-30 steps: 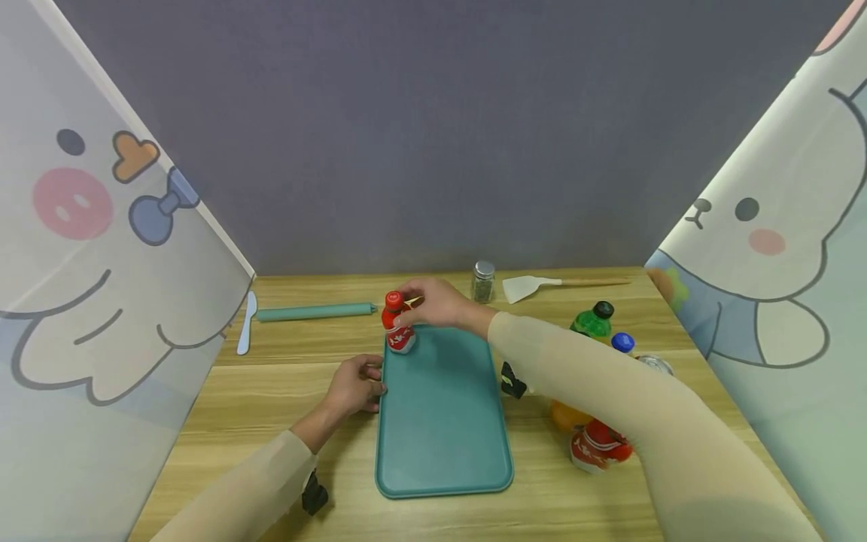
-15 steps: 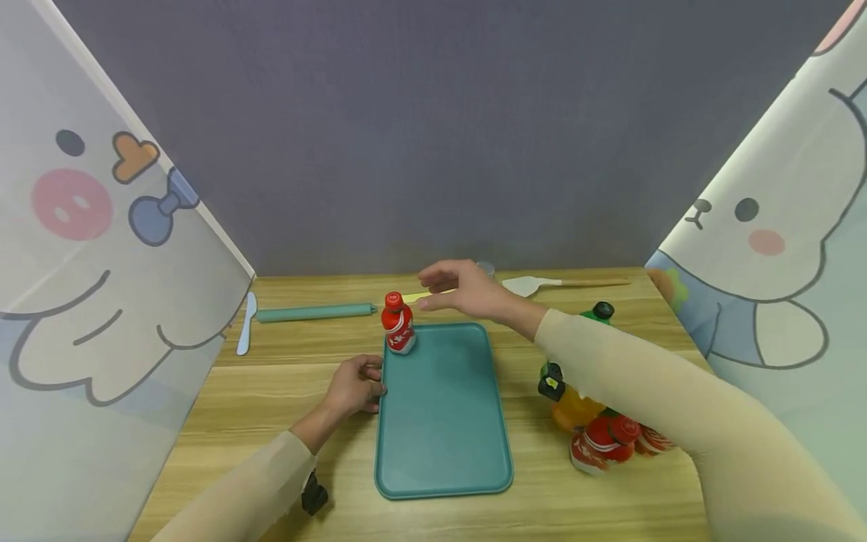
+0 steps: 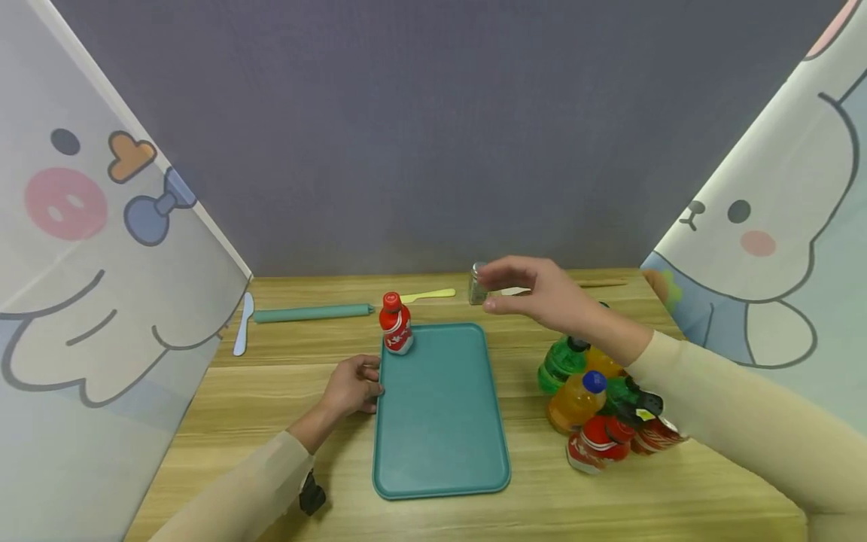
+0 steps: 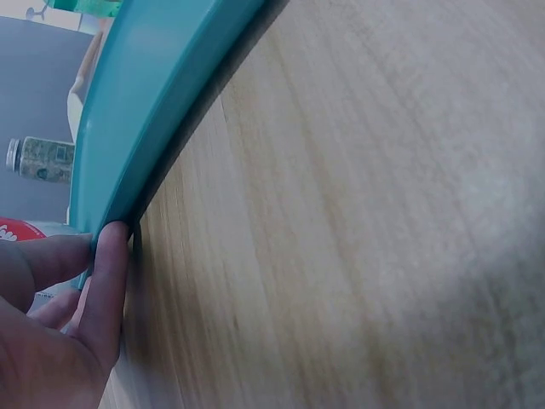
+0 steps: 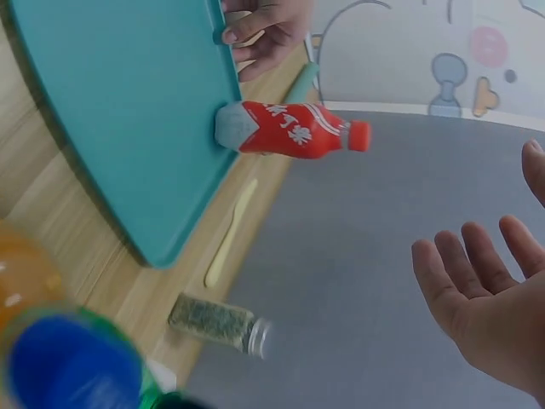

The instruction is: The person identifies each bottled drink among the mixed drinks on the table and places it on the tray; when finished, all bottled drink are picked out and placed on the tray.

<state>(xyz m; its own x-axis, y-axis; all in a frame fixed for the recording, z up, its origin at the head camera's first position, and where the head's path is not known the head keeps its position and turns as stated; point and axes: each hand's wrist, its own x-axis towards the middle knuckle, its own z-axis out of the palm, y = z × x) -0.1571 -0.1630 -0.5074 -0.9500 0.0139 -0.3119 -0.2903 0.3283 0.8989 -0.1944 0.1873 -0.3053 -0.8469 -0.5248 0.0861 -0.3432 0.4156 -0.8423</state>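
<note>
A red-and-white bottle (image 3: 396,327) with a red cap stands upright in the far left corner of the teal tray (image 3: 440,421). At the tray's left edge, my left hand (image 3: 351,388) pinches the rim; the left wrist view shows its fingertips (image 4: 113,234) right on the teal wall. My right hand (image 3: 542,293) hangs in the air beyond the tray's far right corner, fingers apart from the thumb and holding nothing. In the head view it overlaps the spice jar (image 5: 213,321) and partly hides a white spatula (image 3: 515,291).
Right of the tray cluster green bottles (image 3: 561,365), an orange drink bottle (image 3: 572,406) with a blue cap, another red bottle (image 3: 596,444) and a red can (image 3: 655,436). Along the back lie a yellow knife (image 3: 430,293), a green rod (image 3: 314,312) and a pale blue knife (image 3: 244,324).
My right hand has let go of the red-and-white bottle on the tray and moved away to the right. The bottle stays in its corner; my left hand keeps its place.
</note>
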